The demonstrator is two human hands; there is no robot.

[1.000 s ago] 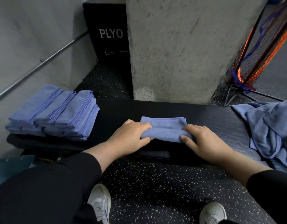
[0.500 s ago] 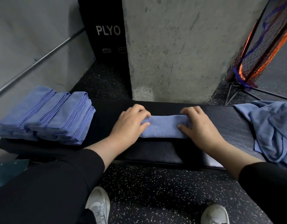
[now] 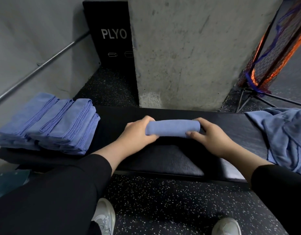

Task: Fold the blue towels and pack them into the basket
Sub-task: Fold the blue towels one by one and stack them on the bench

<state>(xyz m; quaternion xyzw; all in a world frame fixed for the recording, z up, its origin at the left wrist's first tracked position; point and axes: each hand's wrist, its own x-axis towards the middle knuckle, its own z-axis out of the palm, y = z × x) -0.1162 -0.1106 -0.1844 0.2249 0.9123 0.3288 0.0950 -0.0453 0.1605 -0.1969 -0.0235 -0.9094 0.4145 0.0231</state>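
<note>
You are at the padded bench; a stack of folded towels lies well off beyond your left fingers, and a loose heap of towels beyond your right. Between them, your left hand and right hand each curl round an end of the folded towel, lifted just above the bench. Folding looks done; next, carry it leftward onto the stack. No basket shows.

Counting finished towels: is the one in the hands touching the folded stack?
Apart. The head view shows bare bench between the held towel and the stack.
</note>
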